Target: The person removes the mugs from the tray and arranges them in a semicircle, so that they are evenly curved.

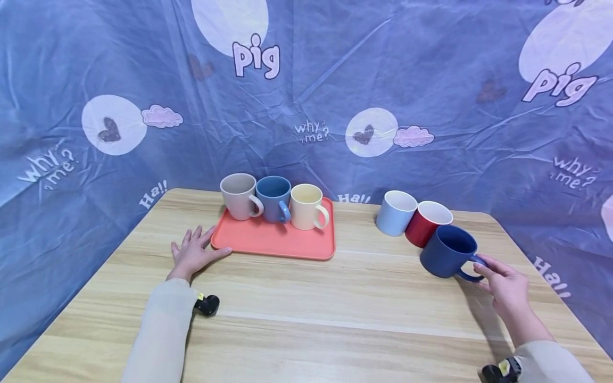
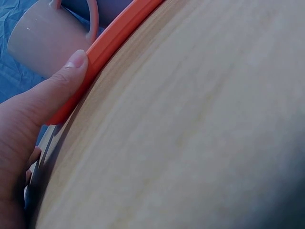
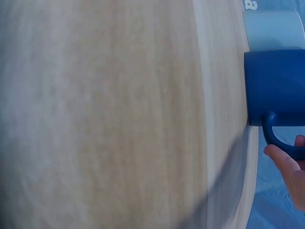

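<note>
At the right, my right hand (image 1: 508, 283) pinches the handle of a dark blue mug (image 1: 442, 256), thumb and fingers on the loop. The mug stands upright, close in front of a red mug (image 1: 417, 230); in the right wrist view its handle (image 3: 269, 134) points toward the fingers. My left hand (image 1: 192, 254) lies at the left front corner of a coral tray (image 1: 273, 246), fingers spread and the thumb (image 2: 66, 76) along the tray's edge. On the tray stand a grey mug (image 1: 237, 199), a medium blue mug (image 1: 272, 199) and a cream mug (image 1: 304, 208) in a row.
A light blue mug (image 1: 395, 214) stands behind and left of the red one. All this is on a wooden table (image 1: 335, 330), and a printed blue cloth (image 1: 297, 96) hangs right behind its back edge.
</note>
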Action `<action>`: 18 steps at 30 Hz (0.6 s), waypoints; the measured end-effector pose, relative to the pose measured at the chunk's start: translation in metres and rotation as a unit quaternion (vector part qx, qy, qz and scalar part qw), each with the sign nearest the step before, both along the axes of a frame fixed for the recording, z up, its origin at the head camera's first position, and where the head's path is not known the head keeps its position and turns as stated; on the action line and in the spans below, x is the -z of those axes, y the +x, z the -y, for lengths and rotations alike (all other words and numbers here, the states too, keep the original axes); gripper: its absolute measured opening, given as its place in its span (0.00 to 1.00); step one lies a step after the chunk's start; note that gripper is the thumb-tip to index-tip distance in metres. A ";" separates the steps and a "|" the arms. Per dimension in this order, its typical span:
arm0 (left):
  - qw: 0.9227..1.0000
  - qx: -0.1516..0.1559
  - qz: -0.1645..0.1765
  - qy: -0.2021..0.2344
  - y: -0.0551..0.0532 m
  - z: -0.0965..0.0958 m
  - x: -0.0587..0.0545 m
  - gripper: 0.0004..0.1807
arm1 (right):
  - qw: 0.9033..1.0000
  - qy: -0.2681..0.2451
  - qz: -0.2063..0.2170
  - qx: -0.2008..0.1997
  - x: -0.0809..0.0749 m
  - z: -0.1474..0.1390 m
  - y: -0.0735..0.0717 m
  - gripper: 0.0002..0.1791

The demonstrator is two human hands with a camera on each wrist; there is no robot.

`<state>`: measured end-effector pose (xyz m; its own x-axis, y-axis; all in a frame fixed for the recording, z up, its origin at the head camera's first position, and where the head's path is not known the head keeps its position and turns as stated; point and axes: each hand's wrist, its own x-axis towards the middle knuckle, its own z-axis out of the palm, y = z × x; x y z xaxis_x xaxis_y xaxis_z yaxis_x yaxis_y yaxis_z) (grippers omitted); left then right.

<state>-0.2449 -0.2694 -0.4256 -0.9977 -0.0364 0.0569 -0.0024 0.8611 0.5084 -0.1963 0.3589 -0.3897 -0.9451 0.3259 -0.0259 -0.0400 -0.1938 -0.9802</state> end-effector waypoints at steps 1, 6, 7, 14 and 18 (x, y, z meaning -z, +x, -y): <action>1.000 0.000 0.000 0.000 0.000 0.000 0.000 0.53 | 1.000 -0.008 -0.003 -0.005 -0.002 0.001 0.001 0.11; 1.000 0.001 0.002 0.002 0.000 0.000 -0.001 0.53 | 1.000 -0.019 -0.004 -0.016 -0.005 0.003 0.003 0.11; 1.000 0.000 0.002 0.002 0.000 -0.001 0.000 0.53 | 1.000 -0.018 -0.003 -0.016 -0.005 0.003 0.003 0.11; 1.000 -0.001 -0.001 0.002 0.001 -0.001 -0.001 0.52 | 1.000 0.007 0.008 -0.002 -0.002 0.000 0.000 0.11; 1.000 -0.001 -0.001 0.001 0.001 -0.002 -0.002 0.52 | 1.000 -0.020 -0.008 -0.017 -0.003 0.001 0.002 0.11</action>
<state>-0.2441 -0.2678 -0.4238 -0.9975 -0.0393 0.0583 -0.0040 0.8597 0.5108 -0.1941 0.3574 -0.3869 -0.9560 0.2927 -0.0224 -0.0488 -0.2337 -0.9711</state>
